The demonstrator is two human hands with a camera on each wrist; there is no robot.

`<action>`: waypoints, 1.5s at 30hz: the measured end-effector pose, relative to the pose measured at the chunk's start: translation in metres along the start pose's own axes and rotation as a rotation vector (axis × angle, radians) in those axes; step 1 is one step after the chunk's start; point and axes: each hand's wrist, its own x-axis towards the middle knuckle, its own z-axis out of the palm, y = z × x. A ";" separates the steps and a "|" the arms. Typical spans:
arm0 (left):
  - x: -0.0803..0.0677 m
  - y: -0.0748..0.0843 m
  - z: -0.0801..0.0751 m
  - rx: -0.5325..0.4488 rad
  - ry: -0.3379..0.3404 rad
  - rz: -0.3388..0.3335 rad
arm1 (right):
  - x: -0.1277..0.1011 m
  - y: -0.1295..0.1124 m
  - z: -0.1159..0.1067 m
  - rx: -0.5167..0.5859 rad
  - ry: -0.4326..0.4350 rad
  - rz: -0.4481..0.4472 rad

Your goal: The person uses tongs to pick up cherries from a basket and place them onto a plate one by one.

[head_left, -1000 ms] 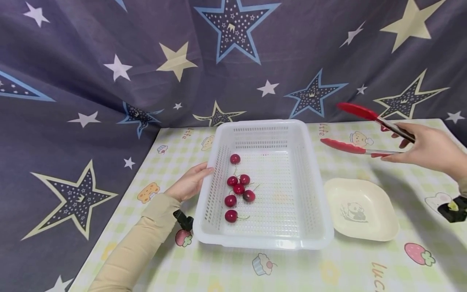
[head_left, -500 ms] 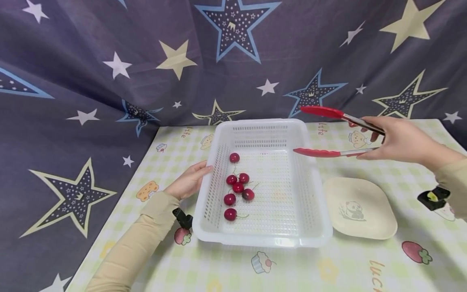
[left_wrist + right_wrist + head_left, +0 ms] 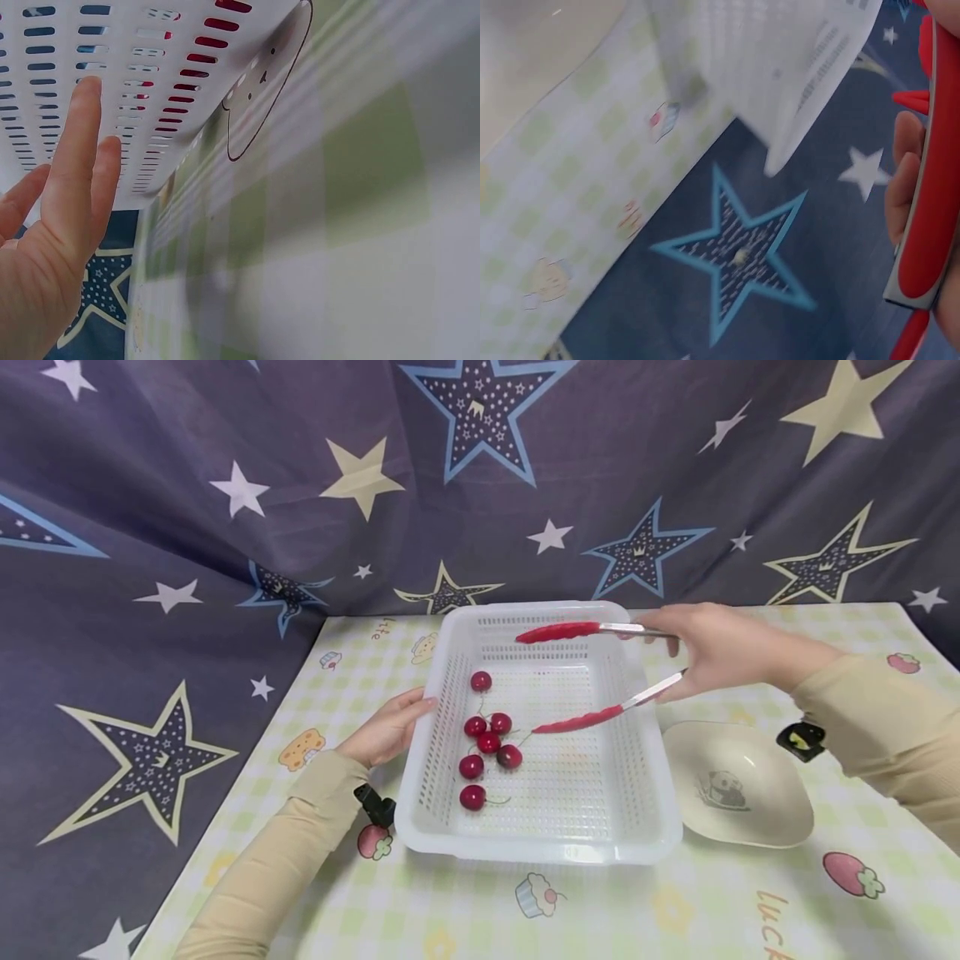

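Note:
A white slotted plastic basket (image 3: 537, 852) stands on the table with several dark red cherries (image 3: 488, 742) on its left side, some with stems. At its left wall is my left hand (image 3: 386, 727), the fingertips touching near the rim; in the left wrist view the fingers (image 3: 69, 172) lie fairly straight against the slotted side. My right hand (image 3: 720, 647) grips red-tipped tongs (image 3: 581, 720) over the basket. The tongs' arms are spread wide with nothing between them, the lower tip right of the cherries. The red tong handle (image 3: 930, 180) shows in the right wrist view.
A cream dish (image 3: 776, 814) with a panda print stands close to the basket's right side, under the right forearm. A green-and-white checked cloth (image 3: 600, 910) covers the table. Behind it hangs a dark star-patterned curtain (image 3: 300, 435).
My right hand has carried the spread tongs leftward, from above the table's right side to over the basket. The left hand, basket and cherries stay in place.

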 end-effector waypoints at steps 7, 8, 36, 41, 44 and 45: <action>0.002 -0.002 -0.002 -0.006 0.000 0.004 | 0.028 -0.024 0.008 -0.067 -0.170 -0.086; 0.002 -0.002 -0.001 -0.009 0.003 0.002 | 0.031 -0.027 0.010 -0.074 -0.186 -0.091; 0.000 -0.003 0.000 -0.030 0.026 0.001 | 0.052 -0.046 0.040 -0.160 -0.377 -0.087; 0.000 -0.003 0.000 -0.024 0.029 0.005 | 0.058 -0.048 0.042 -0.184 -0.422 -0.082; -0.001 -0.002 0.000 -0.015 0.025 0.008 | 0.059 -0.048 0.043 -0.200 -0.437 -0.087; -0.001 -0.002 0.000 -0.013 0.024 0.010 | 0.060 -0.048 0.043 -0.204 -0.438 -0.091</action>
